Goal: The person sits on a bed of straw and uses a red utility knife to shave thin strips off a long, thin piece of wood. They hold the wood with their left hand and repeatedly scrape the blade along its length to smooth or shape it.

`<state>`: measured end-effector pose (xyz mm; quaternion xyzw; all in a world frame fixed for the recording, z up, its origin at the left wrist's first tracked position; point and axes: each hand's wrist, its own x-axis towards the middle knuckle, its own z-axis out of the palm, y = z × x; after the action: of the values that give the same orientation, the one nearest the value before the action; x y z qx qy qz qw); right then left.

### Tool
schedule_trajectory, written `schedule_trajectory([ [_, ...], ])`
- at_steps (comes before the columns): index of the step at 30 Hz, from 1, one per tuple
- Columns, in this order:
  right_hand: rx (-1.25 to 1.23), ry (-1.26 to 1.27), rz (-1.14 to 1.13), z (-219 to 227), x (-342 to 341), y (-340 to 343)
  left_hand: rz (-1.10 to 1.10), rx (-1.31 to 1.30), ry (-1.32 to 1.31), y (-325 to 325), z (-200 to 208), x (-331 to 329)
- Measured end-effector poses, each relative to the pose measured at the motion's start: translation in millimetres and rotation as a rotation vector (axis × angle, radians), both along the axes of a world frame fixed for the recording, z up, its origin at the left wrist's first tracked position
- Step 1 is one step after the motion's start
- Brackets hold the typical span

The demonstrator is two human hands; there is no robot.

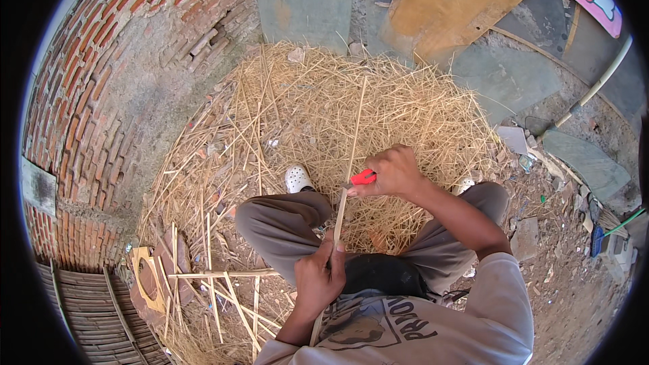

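A long, thin bamboo strip (358,118) runs from my lap out over a heap of pale shavings (412,108). My left hand (318,278) is closed round its near part, close to my waist. In my right hand (393,170) is a red-handled knife (364,177), held farther along the strip. The blade lies across the strip, and my right thumb is by it. Whether the edge bites into the strip I cannot tell. The strip's near end passes under my left forearm.
Cut bamboo strips (213,284) lie on the ground to my left. A brick wall (88,115) rises at the left, above a slatted bamboo panel (101,318). Wooden boards (466,0) lean at the back. A pale pole (605,78) and rubble (554,182) are at the right.
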<state>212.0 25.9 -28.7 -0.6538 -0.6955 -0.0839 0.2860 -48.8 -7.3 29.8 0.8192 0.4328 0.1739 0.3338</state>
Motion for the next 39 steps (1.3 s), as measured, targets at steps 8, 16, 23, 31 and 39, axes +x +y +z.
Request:
schedule_trajectory([
  [8, -0.237, 0.137, -0.354, -6, 67, 20, -0.053, -0.031, -0.12, -19, -10, -13],
  [16, -0.156, 0.115, -0.003, 4, -8, -11, -0.015, 0.093, -0.182, -3, -13, -10],
  [23, -0.105, 0.093, -0.059, -7, 21, 11, 0.024, 0.068, 0.001, -3, 2, 0],
  [31, -0.231, 0.247, -0.482, -3, 85, 32, -0.091, -0.002, -0.042, -20, -8, -8],
  [39, -0.161, 0.3, -0.594, 13, 125, 26, -0.169, -0.031, -0.076, -24, -4, -19],
])
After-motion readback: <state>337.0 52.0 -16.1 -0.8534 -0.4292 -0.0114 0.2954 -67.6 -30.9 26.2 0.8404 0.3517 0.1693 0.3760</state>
